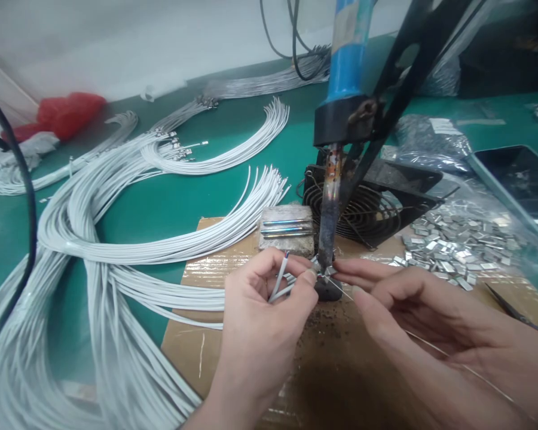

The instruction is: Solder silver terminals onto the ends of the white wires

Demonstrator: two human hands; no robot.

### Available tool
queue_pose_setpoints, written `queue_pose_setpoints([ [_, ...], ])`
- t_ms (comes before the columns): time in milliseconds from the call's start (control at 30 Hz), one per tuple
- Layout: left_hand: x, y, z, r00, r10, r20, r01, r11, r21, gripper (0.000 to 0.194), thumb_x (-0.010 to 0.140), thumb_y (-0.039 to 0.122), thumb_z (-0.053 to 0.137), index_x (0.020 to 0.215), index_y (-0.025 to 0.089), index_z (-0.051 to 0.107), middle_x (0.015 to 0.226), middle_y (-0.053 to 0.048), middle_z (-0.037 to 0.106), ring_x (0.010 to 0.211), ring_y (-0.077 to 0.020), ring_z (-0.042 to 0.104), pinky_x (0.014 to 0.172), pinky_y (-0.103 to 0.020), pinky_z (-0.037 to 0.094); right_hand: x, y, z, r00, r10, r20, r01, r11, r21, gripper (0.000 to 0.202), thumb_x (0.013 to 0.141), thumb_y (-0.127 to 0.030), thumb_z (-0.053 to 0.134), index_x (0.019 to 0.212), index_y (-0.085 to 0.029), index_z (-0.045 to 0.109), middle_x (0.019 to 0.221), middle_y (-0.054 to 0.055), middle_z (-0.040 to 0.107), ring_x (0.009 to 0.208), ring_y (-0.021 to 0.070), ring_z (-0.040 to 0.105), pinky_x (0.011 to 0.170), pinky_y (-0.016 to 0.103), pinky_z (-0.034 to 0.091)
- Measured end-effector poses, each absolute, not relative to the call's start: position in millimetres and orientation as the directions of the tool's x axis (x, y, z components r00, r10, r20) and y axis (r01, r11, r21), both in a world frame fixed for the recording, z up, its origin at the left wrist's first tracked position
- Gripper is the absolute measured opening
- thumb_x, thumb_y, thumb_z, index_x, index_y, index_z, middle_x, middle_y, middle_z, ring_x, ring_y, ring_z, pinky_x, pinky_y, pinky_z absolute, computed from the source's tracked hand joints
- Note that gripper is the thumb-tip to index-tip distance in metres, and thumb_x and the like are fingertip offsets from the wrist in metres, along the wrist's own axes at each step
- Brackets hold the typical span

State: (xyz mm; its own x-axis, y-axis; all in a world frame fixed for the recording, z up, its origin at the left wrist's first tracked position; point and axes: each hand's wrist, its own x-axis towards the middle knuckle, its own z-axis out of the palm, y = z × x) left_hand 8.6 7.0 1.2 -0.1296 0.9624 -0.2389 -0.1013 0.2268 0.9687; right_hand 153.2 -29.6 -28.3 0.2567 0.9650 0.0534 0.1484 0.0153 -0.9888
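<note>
My left hand (269, 316) is closed around several white cables (279, 278), their ends held up beside the tip of a soldering iron (328, 221). The iron has a blue handle (347, 60) and hangs tip-down in a black stand. Between thumb and fingers, my right hand (434, 322) pinches a thin solder wire (341, 289) that runs back across the palm. The wire's end meets the iron's tip, where a small metal piece (329, 272) also shows. Exactly how the cable end touches it is too small to tell.
Bundles of white cables (161, 251) cover the left side of the green table (215, 197). A black fan (363, 203) stands behind the iron, near a worn block (287, 239) with metal rods. Small metal pieces (457, 245) are piled at right, by dark-bladed tweezers or scissors (511, 307). Cardboard (201, 358) lies beneath.
</note>
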Motion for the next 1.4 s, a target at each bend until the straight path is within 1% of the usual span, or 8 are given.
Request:
queue_pose_setpoints([
  [200, 7.9, 5.4, 0.2, -0.114, 0.964, -0.239, -0.096, 0.229, 0.969, 0.017, 0.077, 0.008, 0.075, 0.065, 0.019, 0.069, 0.074, 0.002, 0.071, 0.071, -0.0111, 0.061, 0.063, -0.018, 0.050, 152.6, -29.5, -24.0, 0.284, 0.959, 0.018, 0.136, -0.021, -0.990, 0.025, 0.083, -0.041, 0.083, 0.066, -0.026, 0.070, 0.111, 0.004, 0.085, 0.097, 0.0263, 0.084, 0.085, 0.029, 0.068],
  [433, 7.9, 6.0, 0.1, -0.105, 0.967, -0.232, -0.105, 0.221, 0.970, 0.017, 0.078, 0.009, 0.075, 0.065, 0.019, 0.070, 0.075, 0.002, 0.073, 0.071, -0.0117, 0.063, 0.061, -0.018, 0.050, 149.3, -28.8, -26.5, 0.300, 0.953, 0.049, 0.159, 0.001, -0.987, 0.021, 0.083, -0.035, 0.083, 0.069, -0.028, 0.069, 0.112, -0.001, 0.084, 0.095, 0.0220, 0.084, 0.081, 0.022, 0.067],
  [567, 7.7, 5.3, -0.7, -0.107, 0.967, -0.229, -0.108, 0.218, 0.970, 0.018, 0.078, 0.008, 0.075, 0.065, 0.019, 0.069, 0.074, 0.002, 0.072, 0.072, -0.0117, 0.063, 0.064, -0.018, 0.052, 148.6, -28.9, -25.4, 0.279, 0.959, 0.045, 0.156, 0.001, -0.988, 0.021, 0.083, -0.036, 0.083, 0.069, -0.028, 0.070, 0.111, 0.000, 0.085, 0.094, 0.0221, 0.084, 0.092, 0.027, 0.065],
  [667, 7.9, 5.2, -0.8, -0.102, 0.965, -0.241, -0.117, 0.229, 0.966, 0.019, 0.079, 0.007, 0.074, 0.065, 0.018, 0.068, 0.074, 0.003, 0.071, 0.072, -0.0107, 0.062, 0.067, -0.018, 0.051, 147.7, -29.6, -25.3, 0.324, 0.946, 0.011, 0.136, -0.035, -0.990, 0.025, 0.083, -0.040, 0.083, 0.067, -0.028, 0.068, 0.110, -0.001, 0.085, 0.096, 0.0223, 0.084, 0.100, 0.031, 0.062],
  [867, 8.1, 5.5, 0.6, -0.083, 0.967, -0.243, -0.114, 0.233, 0.966, 0.018, 0.080, 0.008, 0.074, 0.066, 0.018, 0.068, 0.074, 0.003, 0.071, 0.071, -0.0103, 0.061, 0.065, -0.017, 0.049, 148.2, -30.7, -24.9, 0.301, 0.953, 0.044, 0.165, -0.007, -0.986, 0.022, 0.083, -0.037, 0.083, 0.068, -0.028, 0.070, 0.109, -0.002, 0.085, 0.096, 0.0194, 0.084, 0.088, 0.019, 0.064],
  [1067, 7.2, 5.0, -1.1, -0.084, 0.969, -0.231, -0.123, 0.220, 0.968, 0.018, 0.080, 0.010, 0.074, 0.066, 0.019, 0.068, 0.075, 0.003, 0.072, 0.073, -0.0101, 0.063, 0.067, -0.016, 0.052, 149.5, -31.2, -23.5, 0.331, 0.944, -0.002, 0.123, -0.046, -0.991, 0.020, 0.081, -0.033, 0.083, 0.068, -0.027, 0.070, 0.111, -0.001, 0.085, 0.097, 0.0205, 0.083, 0.097, 0.024, 0.062],
  [1167, 6.6, 5.5, -2.1, -0.093, 0.972, -0.216, -0.105, 0.206, 0.973, 0.018, 0.080, 0.010, 0.074, 0.065, 0.019, 0.069, 0.075, 0.003, 0.073, 0.073, -0.0100, 0.065, 0.066, -0.016, 0.052, 154.4, -31.2, -26.8, 0.247, 0.969, 0.005, 0.127, -0.027, -0.992, 0.018, 0.081, -0.035, 0.084, 0.070, -0.027, 0.072, 0.115, 0.001, 0.084, 0.102, 0.0238, 0.082, 0.096, 0.027, 0.063],
  [1400, 5.9, 7.1, -2.6, -0.093, 0.970, -0.223, -0.102, 0.213, 0.972, 0.018, 0.078, 0.010, 0.074, 0.064, 0.019, 0.068, 0.075, 0.003, 0.073, 0.072, -0.0105, 0.065, 0.065, -0.016, 0.053, 150.6, -33.0, -26.5, 0.310, 0.949, 0.056, 0.189, -0.004, -0.982, 0.021, 0.084, -0.034, 0.082, 0.068, -0.027, 0.069, 0.111, -0.001, 0.085, 0.098, 0.0204, 0.083, 0.093, 0.023, 0.063],
])
